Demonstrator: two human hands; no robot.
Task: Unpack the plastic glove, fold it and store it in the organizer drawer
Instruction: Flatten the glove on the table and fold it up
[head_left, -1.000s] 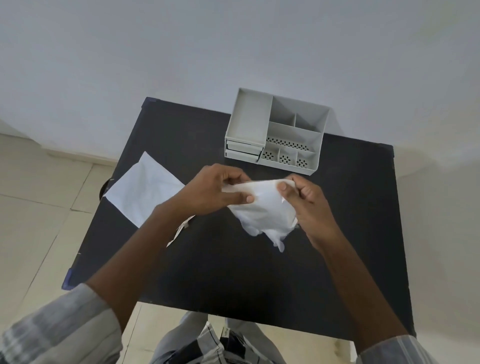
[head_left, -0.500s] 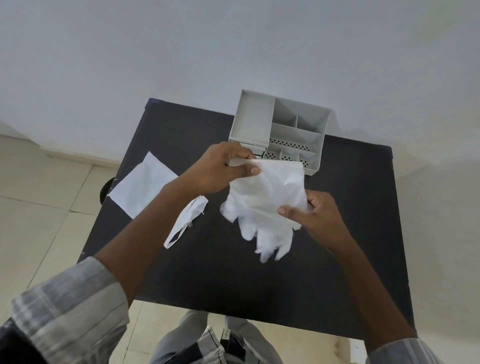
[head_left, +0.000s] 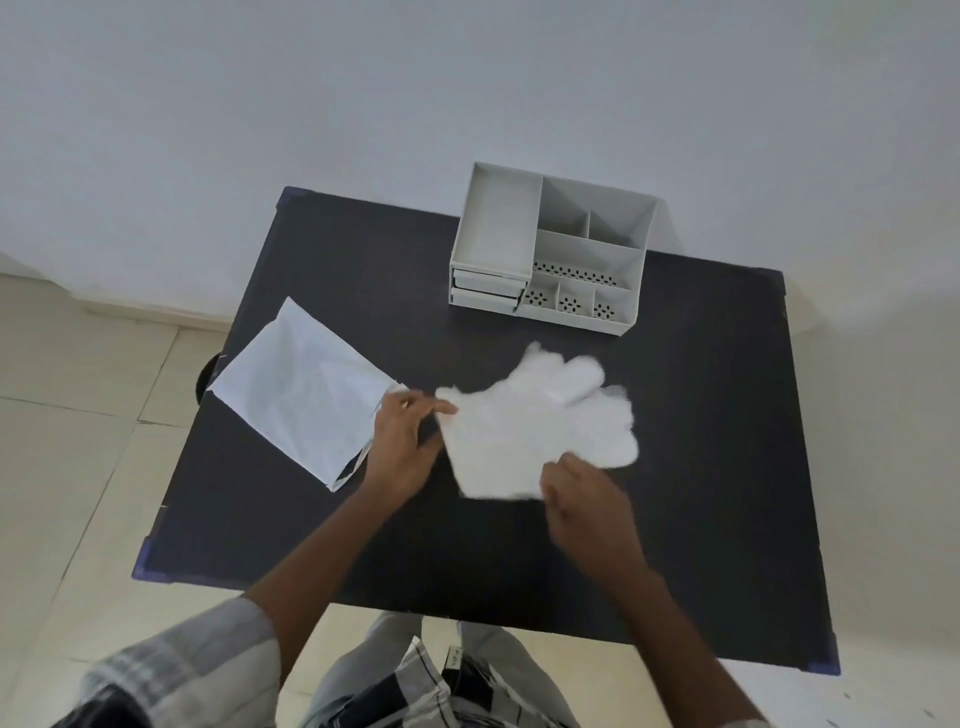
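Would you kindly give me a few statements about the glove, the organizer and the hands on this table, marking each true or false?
1. The plastic glove lies spread out on the black table. True.
2. The organizer has a drawer pulled fully open. False: both drawers look shut.
3. The left hand pinches the glove's cuff corner. True.
4. The white wrapper sits inside the organizer. False: it lies on the table's left side.
5. The right hand is at the glove's near edge. True.
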